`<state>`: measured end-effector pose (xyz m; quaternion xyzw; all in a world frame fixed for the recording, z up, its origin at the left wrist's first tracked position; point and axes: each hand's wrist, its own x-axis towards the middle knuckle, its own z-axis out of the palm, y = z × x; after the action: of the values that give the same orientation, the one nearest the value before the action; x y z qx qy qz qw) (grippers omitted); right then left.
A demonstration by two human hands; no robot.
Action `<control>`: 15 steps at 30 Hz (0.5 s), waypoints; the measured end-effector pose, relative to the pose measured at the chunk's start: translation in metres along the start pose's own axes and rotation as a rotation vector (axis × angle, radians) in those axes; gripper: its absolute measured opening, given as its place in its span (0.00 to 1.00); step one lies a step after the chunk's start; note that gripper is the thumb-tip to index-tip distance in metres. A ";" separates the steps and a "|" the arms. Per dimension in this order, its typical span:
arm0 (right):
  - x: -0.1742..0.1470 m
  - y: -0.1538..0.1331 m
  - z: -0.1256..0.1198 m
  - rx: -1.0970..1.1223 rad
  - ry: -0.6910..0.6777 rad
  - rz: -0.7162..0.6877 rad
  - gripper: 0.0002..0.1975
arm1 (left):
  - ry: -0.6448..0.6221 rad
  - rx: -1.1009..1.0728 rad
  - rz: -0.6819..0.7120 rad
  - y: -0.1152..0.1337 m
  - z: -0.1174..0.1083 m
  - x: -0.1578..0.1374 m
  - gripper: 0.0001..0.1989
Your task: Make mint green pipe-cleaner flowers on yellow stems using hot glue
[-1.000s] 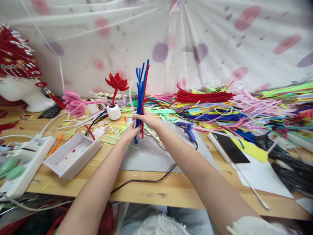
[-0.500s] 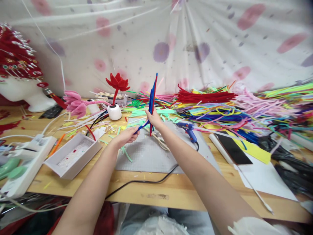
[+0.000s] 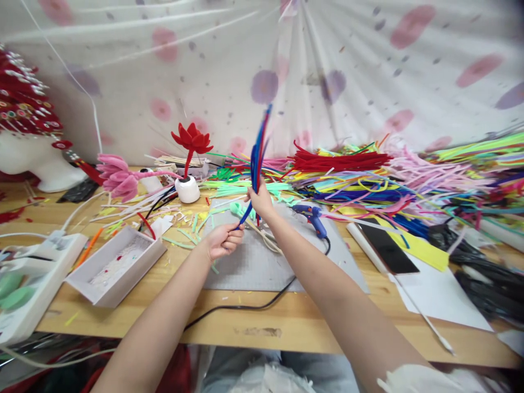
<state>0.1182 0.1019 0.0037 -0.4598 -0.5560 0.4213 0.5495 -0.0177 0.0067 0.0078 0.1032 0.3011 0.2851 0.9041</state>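
My right hand [image 3: 262, 201] is closed round a bundle of blue and red pipe cleaners [image 3: 257, 155], which stands nearly upright with its top blurred. The fingers of my left hand [image 3: 223, 240] pinch the lower ends of some blue pipe cleaners [image 3: 246, 215], bent out to the left from the bundle. Under both hands lies a grey cutting mat [image 3: 241, 275] with a pale looped cord [image 3: 268, 239] and a mint-green piece [image 3: 236, 208] on it. A blue glue gun [image 3: 311, 217] rests on the mat to the right of my right hand.
A white box [image 3: 118, 270] and a power strip [image 3: 45, 289] stand at left. Behind are a red flower [image 3: 191, 139] in a white pot [image 3: 187, 189] and a pink flower [image 3: 120, 177]. Piled pipe cleaners [image 3: 344, 161] line the back right. A phone [image 3: 387, 248] lies at right.
My left hand has moved slightly right and down, closer beneath my right hand. The bundle's top has fanned out and leans more to the right. The view has shifted a little.
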 end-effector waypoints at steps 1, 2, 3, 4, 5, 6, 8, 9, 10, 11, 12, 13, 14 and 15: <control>0.001 0.000 -0.002 -0.073 0.020 -0.016 0.13 | 0.012 0.029 -0.002 0.000 0.004 0.000 0.14; 0.001 0.001 -0.004 -0.117 0.034 -0.015 0.12 | 0.018 0.060 0.009 0.000 0.009 -0.003 0.14; 0.001 0.000 -0.007 -0.128 0.040 0.010 0.11 | 0.023 0.089 0.028 0.003 0.013 -0.007 0.14; 0.001 -0.001 -0.010 -0.106 0.024 0.064 0.11 | 0.023 0.119 0.059 0.006 0.018 -0.013 0.14; 0.000 -0.002 -0.014 -0.055 -0.017 0.145 0.11 | 0.025 0.142 0.103 0.010 0.022 -0.020 0.13; -0.001 -0.003 -0.017 0.018 -0.077 0.246 0.13 | 0.035 0.155 0.171 0.016 0.026 -0.028 0.13; -0.003 -0.006 -0.024 0.188 -0.197 0.449 0.17 | 0.052 0.170 0.379 0.026 0.032 -0.043 0.13; -0.004 -0.008 -0.026 0.264 -0.233 0.520 0.18 | 0.064 0.178 0.526 0.031 0.034 -0.048 0.13; -0.006 -0.010 -0.028 0.327 -0.252 0.562 0.19 | 0.095 0.200 0.669 0.034 0.036 -0.051 0.13; -0.008 -0.011 -0.028 0.376 -0.256 0.580 0.19 | 0.139 0.237 0.810 0.036 0.037 -0.051 0.12; -0.010 -0.013 -0.027 0.413 -0.259 0.583 0.19 | 0.197 0.286 0.931 0.036 0.038 -0.047 0.12; -0.013 -0.014 -0.025 0.443 -0.263 0.573 0.20 | 0.257 0.342 1.034 0.034 0.039 -0.040 0.11; -0.017 -0.016 -0.022 0.466 -0.272 0.554 0.20 | 0.310 0.405 1.096 0.032 0.039 -0.031 0.11; -0.020 -0.018 -0.018 0.482 -0.285 0.525 0.21 | 0.353 0.483 1.103 0.027 0.039 -0.020 0.11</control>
<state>0.1347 0.0773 0.0175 -0.3808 -0.3751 0.7261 0.4325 -0.0199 0.0167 0.0590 0.3960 0.4042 0.6465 0.5117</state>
